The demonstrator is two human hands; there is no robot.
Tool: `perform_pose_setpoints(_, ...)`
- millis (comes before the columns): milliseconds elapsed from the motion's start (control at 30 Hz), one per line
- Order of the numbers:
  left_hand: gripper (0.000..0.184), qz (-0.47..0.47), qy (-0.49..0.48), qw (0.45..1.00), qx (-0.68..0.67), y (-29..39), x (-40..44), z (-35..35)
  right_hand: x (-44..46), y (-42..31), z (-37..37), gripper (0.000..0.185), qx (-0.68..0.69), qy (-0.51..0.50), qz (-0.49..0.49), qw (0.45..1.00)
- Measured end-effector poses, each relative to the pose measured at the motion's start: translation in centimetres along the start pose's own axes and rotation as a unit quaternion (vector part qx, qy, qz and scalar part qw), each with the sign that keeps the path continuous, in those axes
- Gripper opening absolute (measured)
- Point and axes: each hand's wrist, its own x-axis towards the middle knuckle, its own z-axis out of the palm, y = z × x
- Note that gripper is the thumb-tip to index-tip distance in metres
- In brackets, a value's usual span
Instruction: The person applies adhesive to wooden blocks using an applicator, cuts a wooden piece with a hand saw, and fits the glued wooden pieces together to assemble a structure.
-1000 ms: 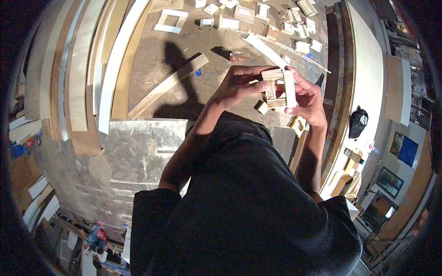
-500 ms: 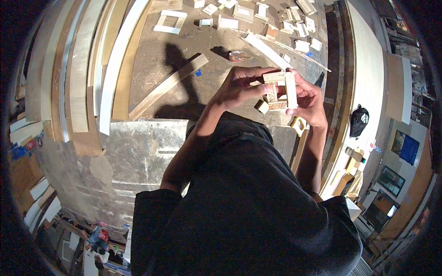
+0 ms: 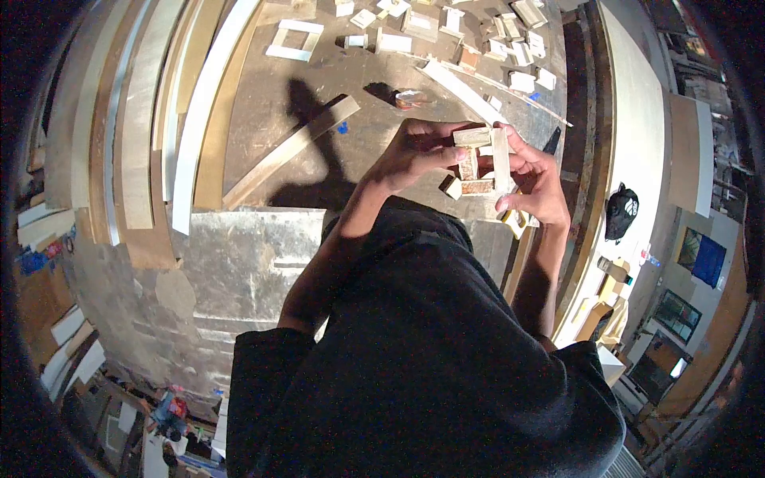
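Note:
A small wooden frame (image 3: 477, 186), pieced together from short strips, is held up over the near edge of the workbench. My left hand (image 3: 416, 153) grips it from the left, with the thumb on its inner side. On the right, my right hand (image 3: 539, 182) has its fingers behind an upright wood strip (image 3: 500, 158) and its thumb near the strip's lower end. Whether that strip is fixed to the frame I cannot tell. A small wood block (image 3: 453, 187) shows just below the frame's left corner. Beneath my right thumb is a yellow-edged object (image 3: 517, 224), partly hidden.
Several small wooden pieces (image 3: 418, 24) and a square frame (image 3: 294, 40) lie across the far bench (image 3: 263, 103). A long slat (image 3: 293, 150) and orange-handled pliers (image 3: 410, 99) rest nearer. Long boards (image 3: 143, 119) line the left. A black cap (image 3: 621, 212) sits on the right-hand board.
The wooden frame has turned slightly in my hands, showing more of its rough inner face. My right thumb has shifted a little downward, off the strip's lower end.

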Motion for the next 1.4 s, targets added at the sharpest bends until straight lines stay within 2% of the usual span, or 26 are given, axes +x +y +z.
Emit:
perform_pose_setpoints(233,0.046,-0.019,-0.007,1.000,-0.013,-0.7,0.1,-0.1,-0.5,0.0,-0.2,0.102,0.040,0.022,0.046,0.998)
perform_pose_setpoints(300,0.045,-0.027,-0.004,1.000,-0.013,-0.4,0.0,-0.1,-0.5,0.1,-0.2,0.100,0.028,0.007,0.020,0.999)
perform_pose_setpoints(467,0.042,-0.049,-0.001,0.999,-0.021,-0.3,0.0,0.1,-0.7,0.4,-0.4,0.100,0.026,0.007,0.025,0.999)
perform_pose_setpoints(633,0.042,-0.026,0.011,0.999,-0.042,-1.0,0.1,0.3,-0.7,0.3,-0.4,0.101,0.032,0.009,0.035,0.999)
perform_pose_setpoints(933,0.044,-0.030,0.044,0.996,-0.070,-0.9,0.0,0.6,0.1,-0.4,1.4,0.109,-0.021,0.009,-0.011,1.000)
perform_pose_setpoints(1033,0.044,-0.025,0.049,0.995,-0.089,-0.9,-0.1,0.7,0.2,-0.1,1.8,0.108,-0.039,0.045,-0.004,0.998)
perform_pose_setpoints(1233,0.044,-0.031,0.044,0.999,-0.002,-0.9,-0.3,0.2,0.0,0.4,1.7,0.103,-0.032,0.057,-0.016,0.998)
perform_pose_setpoints(1400,0.043,-0.027,0.048,0.998,-0.020,-1.1,-0.3,0.5,-0.1,0.6,1.8,0.102,-0.026,0.062,-0.017,0.998)
